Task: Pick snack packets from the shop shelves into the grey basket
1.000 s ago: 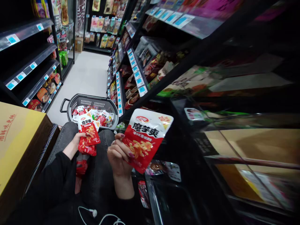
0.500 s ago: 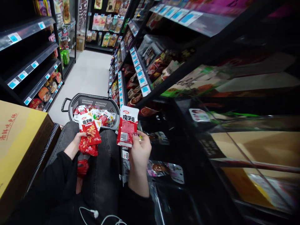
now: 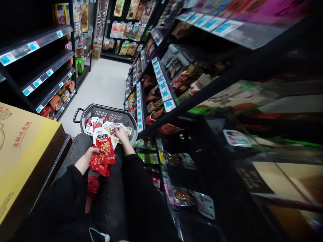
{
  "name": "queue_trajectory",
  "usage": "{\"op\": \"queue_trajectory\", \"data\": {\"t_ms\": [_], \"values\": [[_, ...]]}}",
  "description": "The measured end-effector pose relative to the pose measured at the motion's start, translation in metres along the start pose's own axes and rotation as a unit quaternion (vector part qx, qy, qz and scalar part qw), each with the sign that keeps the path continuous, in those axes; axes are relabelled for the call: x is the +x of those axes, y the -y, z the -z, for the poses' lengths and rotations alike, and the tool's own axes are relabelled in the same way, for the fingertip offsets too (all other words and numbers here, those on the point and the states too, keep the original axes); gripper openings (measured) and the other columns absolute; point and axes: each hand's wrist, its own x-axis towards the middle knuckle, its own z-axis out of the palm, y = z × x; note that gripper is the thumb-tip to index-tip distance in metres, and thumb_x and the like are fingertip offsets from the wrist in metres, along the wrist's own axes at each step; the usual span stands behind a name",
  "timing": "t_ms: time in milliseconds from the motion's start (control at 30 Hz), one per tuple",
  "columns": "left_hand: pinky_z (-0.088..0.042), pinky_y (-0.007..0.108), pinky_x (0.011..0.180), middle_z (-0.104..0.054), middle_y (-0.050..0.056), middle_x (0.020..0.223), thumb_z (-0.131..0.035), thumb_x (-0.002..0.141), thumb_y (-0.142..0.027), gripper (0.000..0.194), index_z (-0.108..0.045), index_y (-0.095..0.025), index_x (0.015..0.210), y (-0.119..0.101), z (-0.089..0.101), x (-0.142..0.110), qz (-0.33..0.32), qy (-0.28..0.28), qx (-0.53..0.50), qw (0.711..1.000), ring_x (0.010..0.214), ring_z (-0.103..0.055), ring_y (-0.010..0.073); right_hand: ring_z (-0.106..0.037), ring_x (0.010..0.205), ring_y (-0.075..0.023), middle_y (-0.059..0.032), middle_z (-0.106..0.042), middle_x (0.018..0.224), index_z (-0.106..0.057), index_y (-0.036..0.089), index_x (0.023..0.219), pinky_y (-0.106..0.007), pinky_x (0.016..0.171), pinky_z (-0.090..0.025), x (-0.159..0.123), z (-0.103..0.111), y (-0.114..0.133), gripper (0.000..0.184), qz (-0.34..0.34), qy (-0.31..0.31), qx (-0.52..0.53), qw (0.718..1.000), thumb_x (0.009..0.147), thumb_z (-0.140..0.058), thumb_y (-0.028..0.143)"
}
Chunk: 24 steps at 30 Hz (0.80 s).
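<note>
My left hand (image 3: 90, 158) is closed on several red and white snack packets (image 3: 105, 150), held fanned out above my knees. The front packet faces up, with black lettering and a picture of the food. Farther forward, my right hand (image 3: 122, 134) reaches into the grey shopping basket (image 3: 126, 117), its fingers pinched at a white-topped snack packet (image 3: 113, 131). More small packets (image 3: 94, 121) lie loose in the basket, mostly red and white. The held bunch hides part of the basket's near side.
A yellow and brown carton (image 3: 30, 148) stands close on my left. Shelves with price tags (image 3: 37, 83) line the left, and stocked shelves (image 3: 161, 79) rise close on the right. Grey floor (image 3: 103, 80) runs between them toward a back rack. Earphone wire lies near my lap.
My right hand has moved forward and left, from holding up one packet beside the shelf to the basket. That packet is no longer raised. My left hand still holds its bunch.
</note>
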Motion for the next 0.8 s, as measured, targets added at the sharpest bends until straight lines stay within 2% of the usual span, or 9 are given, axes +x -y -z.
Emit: {"op": "queue_trajectory", "data": {"t_ms": [100, 200, 300, 400, 433, 600, 667, 800], "values": [[-0.047, 0.044, 0.085, -0.068, 0.017, 0.097, -0.051, 0.055, -0.011, 0.058, -0.054, -0.003, 0.113, -0.002, -0.001, 0.001, 0.007, -0.028, -0.001, 1.0, 0.093, -0.064, 0.0311, -0.052, 0.059, -0.0154, -0.0015, -0.054, 0.059, -0.05, 0.018, 0.066, -0.03, 0.065, -0.043, -0.025, 0.017, -0.006, 0.016, 0.003, 0.037, 0.023, 0.999, 0.075, -0.049, 0.03], [-0.047, 0.043, 0.085, -0.069, 0.016, 0.092, -0.05, 0.056, -0.01, 0.055, -0.055, -0.003, 0.111, -0.001, -0.007, 0.003, -0.003, -0.071, -0.008, 0.997, 0.09, -0.065, 0.0294, -0.049, 0.056, -0.0132, -0.0002, -0.052, 0.061, -0.048, 0.018, 0.071, -0.025, 0.057, -0.041, -0.07, 0.032, 0.001, 0.029, 0.072, 0.057, 0.099, 0.991, 0.077, -0.047, 0.047], [-0.048, 0.042, 0.083, -0.07, 0.014, 0.083, -0.05, 0.056, -0.008, 0.049, -0.057, -0.003, 0.104, 0.001, -0.013, 0.004, -0.017, -0.111, -0.008, 0.994, 0.082, -0.066, 0.0276, -0.046, 0.057, -0.0123, 0.0, -0.051, 0.065, -0.05, 0.018, 0.079, -0.024, 0.055, -0.038, -0.114, 0.039, 0.016, 0.038, 0.126, 0.019, 0.101, 0.987, 0.071, -0.056, 0.055], [-0.049, 0.039, 0.082, -0.069, 0.011, 0.077, -0.05, 0.055, -0.005, 0.043, -0.059, -0.005, 0.097, 0.001, -0.017, 0.004, -0.034, -0.125, -0.001, 0.992, 0.075, -0.066, 0.0246, -0.047, 0.058, -0.0124, -0.0004, -0.052, 0.068, -0.051, 0.017, 0.086, -0.024, 0.056, -0.037, -0.143, 0.04, 0.027, 0.045, 0.115, -0.051, 0.02, 0.992, 0.065, -0.066, 0.054], [-0.049, 0.038, 0.083, -0.069, 0.01, 0.077, -0.05, 0.055, -0.004, 0.042, -0.059, -0.006, 0.096, 0.001, -0.018, 0.003, -0.042, -0.128, 0.0, 0.991, 0.074, -0.066, 0.0235, -0.047, 0.058, -0.0123, -0.0004, -0.052, 0.068, -0.051, 0.017, 0.085, -0.024, 0.056, -0.037, -0.148, 0.04, 0.028, 0.045, 0.111, -0.051, 0.008, 0.992, 0.064, -0.066, 0.054], [-0.049, 0.036, 0.082, -0.07, 0.01, 0.078, -0.054, 0.057, -0.004, 0.035, -0.06, -0.007, 0.091, 0.001, -0.021, 0.002, -0.056, -0.136, 0.008, 0.989, 0.07, -0.066, 0.0215, -0.045, 0.053, -0.0116, 0.0007, -0.051, 0.058, -0.051, 0.017, 0.068, -0.023, 0.052, -0.033, -0.156, 0.036, 0.024, 0.036, 0.065, 0.036, 0.04, 0.996, 0.068, -0.061, 0.052], [-0.049, 0.036, 0.081, -0.07, 0.01, 0.079, -0.055, 0.058, -0.004, 0.035, -0.061, -0.007, 0.092, 0.002, -0.021, 0.002, -0.053, -0.136, 0.011, 0.989, 0.07, -0.066, 0.0213, -0.045, 0.053, -0.0122, 0.0005, -0.051, 0.058, -0.051, 0.018, 0.067, -0.023, 0.053, -0.033, -0.155, 0.036, 0.021, 0.033, 0.051, 0.017, 0.057, 0.997, 0.071, -0.058, 0.05], [-0.05, 0.037, 0.079, -0.07, 0.011, 0.076, -0.055, 0.058, -0.006, 0.038, -0.061, -0.005, 0.095, 0.002, -0.018, 0.003, -0.024, -0.119, 0.015, 0.993, 0.068, -0.066, 0.0228, -0.052, 0.064, -0.015, -0.0027, -0.057, 0.07, -0.052, 0.017, 0.077, -0.025, 0.061, -0.039, -0.154, 0.042, 0.014, 0.028, 0.064, -0.065, 0.109, 0.99, 0.079, -0.049, 0.045]]}}
